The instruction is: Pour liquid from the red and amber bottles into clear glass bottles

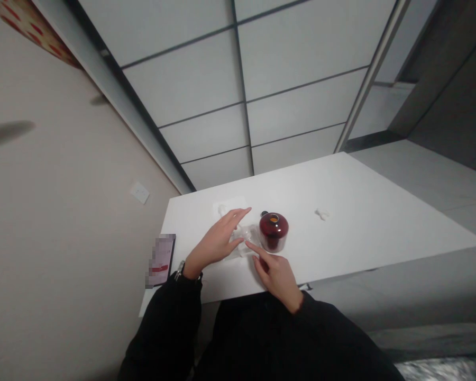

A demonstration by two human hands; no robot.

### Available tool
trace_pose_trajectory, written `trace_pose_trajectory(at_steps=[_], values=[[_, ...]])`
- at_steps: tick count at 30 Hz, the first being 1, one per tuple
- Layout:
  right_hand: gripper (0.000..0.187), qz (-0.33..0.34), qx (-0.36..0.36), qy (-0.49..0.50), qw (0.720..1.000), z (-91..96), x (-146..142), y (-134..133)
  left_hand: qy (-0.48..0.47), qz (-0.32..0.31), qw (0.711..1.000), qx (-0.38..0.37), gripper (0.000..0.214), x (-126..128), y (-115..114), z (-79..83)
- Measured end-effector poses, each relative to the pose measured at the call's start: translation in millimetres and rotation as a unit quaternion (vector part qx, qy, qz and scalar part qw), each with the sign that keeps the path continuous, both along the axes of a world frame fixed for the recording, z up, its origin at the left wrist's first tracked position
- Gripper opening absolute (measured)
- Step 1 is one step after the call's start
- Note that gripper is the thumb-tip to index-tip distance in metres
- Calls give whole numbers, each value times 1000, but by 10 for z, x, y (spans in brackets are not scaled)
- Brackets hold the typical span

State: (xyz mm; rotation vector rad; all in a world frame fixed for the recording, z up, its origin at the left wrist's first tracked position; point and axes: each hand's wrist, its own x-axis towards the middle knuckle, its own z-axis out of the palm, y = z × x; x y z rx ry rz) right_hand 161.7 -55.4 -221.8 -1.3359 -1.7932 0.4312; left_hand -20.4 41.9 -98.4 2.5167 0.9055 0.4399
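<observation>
My left hand (218, 241) rests over a clear plastic wrapper (244, 238) on the white table (360, 222), fingers stretched out and apart. My right hand (275, 272) lies just right of it, index finger extended and touching the wrapper's edge, the other fingers curled. Directly beyond the right index finger stands a dark red lidded bowl (273, 230) in a clear cup. Both arms wear black sleeves, and a watch sits on the left wrist.
A phone (162, 259) lies at the table's left edge near my left wrist. A flat white sheet (228, 205) lies beyond my left hand. A small white scrap (322, 214) sits to the right of the bowl. A wall with a socket runs along the left.
</observation>
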Motion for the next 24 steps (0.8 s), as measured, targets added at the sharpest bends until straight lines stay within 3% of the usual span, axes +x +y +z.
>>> trace_pose_trajectory(at_steps=[5, 13, 18, 24], values=[[44, -6, -6, 1, 1000, -1, -5, -4, -4, -11, 1000, -22, 59, 39, 24, -5], [44, 1, -7, -1, 1000, -4, 9, -4, -114, 116, 987, -2, 41, 52, -31, 114], [45, 1, -14, 1, 1000, 3, 9, -8, -119, 114, 985, 58, 26, 48, -48, 145], [45, 2, -11, -2, 1000, 7, 6, -8, -154, 118, 980, 46, 28, 85, -88, 158]])
